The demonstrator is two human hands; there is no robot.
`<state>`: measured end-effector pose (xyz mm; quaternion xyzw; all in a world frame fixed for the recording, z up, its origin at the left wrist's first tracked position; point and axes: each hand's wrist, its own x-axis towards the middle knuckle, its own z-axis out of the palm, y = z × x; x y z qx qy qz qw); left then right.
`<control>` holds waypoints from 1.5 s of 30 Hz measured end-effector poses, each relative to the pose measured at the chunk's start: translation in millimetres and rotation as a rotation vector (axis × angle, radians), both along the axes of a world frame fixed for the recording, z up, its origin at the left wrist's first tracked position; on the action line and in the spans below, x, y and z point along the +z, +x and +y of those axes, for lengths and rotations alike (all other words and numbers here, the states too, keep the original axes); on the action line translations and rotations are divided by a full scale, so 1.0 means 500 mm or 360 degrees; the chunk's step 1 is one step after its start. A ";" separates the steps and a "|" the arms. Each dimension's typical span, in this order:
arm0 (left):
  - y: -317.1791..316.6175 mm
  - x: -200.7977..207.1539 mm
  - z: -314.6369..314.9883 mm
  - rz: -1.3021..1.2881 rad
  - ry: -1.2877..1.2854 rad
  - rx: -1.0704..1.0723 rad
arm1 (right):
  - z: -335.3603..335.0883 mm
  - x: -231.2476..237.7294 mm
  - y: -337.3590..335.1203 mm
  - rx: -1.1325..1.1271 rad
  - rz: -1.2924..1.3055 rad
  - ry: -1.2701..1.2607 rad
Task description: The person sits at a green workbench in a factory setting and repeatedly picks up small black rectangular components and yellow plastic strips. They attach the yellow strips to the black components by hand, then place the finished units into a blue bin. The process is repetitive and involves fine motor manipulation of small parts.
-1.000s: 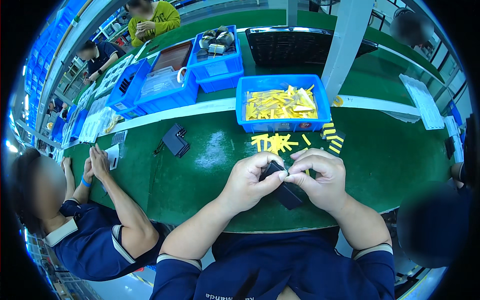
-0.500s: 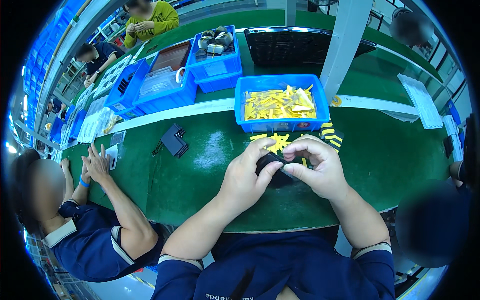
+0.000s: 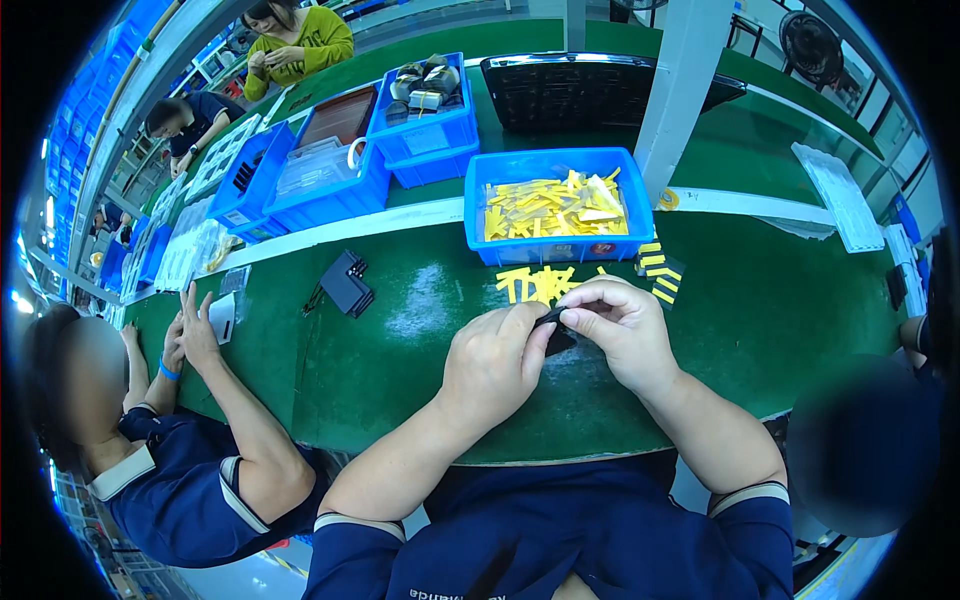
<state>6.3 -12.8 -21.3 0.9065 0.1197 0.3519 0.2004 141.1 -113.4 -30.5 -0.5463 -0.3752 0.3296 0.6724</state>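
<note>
My left hand is closed on a small black part, mostly hidden by my fingers. My right hand pinches the same part's right end between thumb and forefinger. Just beneath my fingertips is a dark patch; whether it belongs to the part or lies on the table, I cannot tell. Loose yellow strips are scattered just beyond my hands. Black pieces with yellow bands lie to their right.
A blue bin of yellow strips stands behind the loose strips, beside a white post. Flat black parts are stacked to the left on the green table. More blue bins stand farther left. A co-worker's hands are at left.
My hands have drawn closer together around the black part, and it has tilted flatter. The right fingers have closed down onto its end. The co-worker's hands at left have shifted slightly.
</note>
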 end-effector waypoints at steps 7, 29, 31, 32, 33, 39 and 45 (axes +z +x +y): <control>-0.003 0.000 -0.001 0.0009 -0.0081 0.0019 | 0.003 -0.010 0.000 0.0018 -0.0003 0.0115; 0.001 0.003 -0.009 -0.0088 -0.0035 -0.0011 | 0.006 -0.015 -0.017 0.0022 0.0150 0.0220; 0.000 -0.002 -0.008 -0.0109 0.0008 0.0016 | 0.004 -0.013 -0.020 0.0004 0.0121 0.0199; -0.001 -0.001 -0.009 -0.0101 0.0021 0.0043 | 0.004 -0.013 -0.020 -0.0005 0.0108 0.0181; -0.002 0.001 -0.010 -0.0095 0.0035 0.0070 | 0.003 -0.013 -0.021 -0.0014 0.0095 0.0163; -0.001 0.008 -0.009 -0.0156 0.0302 0.0089 | 0.003 -0.013 -0.024 -0.0061 0.0125 0.0126; -0.002 0.009 -0.007 -0.0106 0.0428 0.0099 | 0.003 -0.018 -0.025 -0.0074 0.0078 0.0120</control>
